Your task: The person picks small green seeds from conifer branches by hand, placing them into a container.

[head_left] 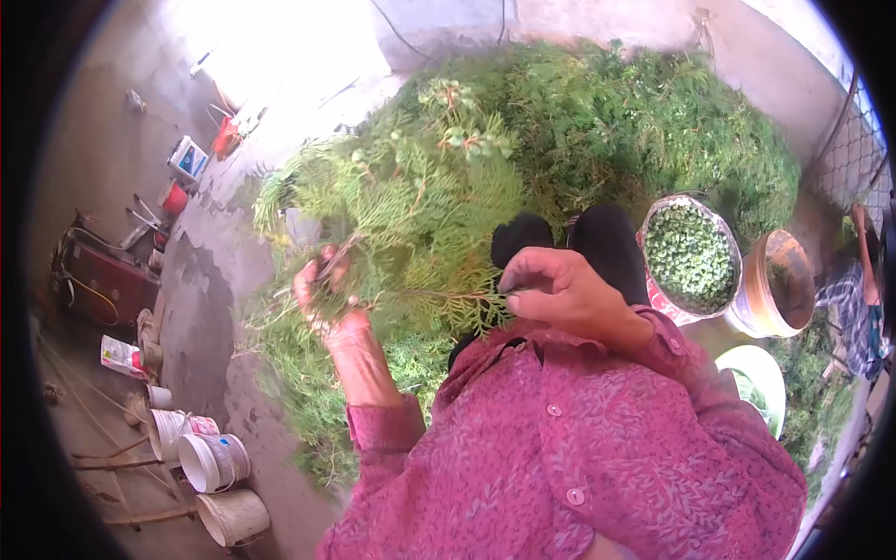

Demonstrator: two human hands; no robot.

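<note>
My left hand (327, 285) is closed around the woody stems of a leafy conifer branch (411, 191), which fans upward and to the right. Small pale-green cones show near its top. Beside the branch's lower right sprays, my right hand (574, 297) is pinched, thumb against fingers, and the fingertips look dark. Whatever lies between those fingertips is too small to make out. To the right of my knees stands a bucket (665, 306) holding many small green cones (691, 257).
A large heap of cut conifer branches (644, 131) lies ahead against the wall. At right are an orange-rimmed bucket (761, 280) and a pale green basin (777, 392). Several white buckets (213, 464) and a dark red box (105, 287) stand at left.
</note>
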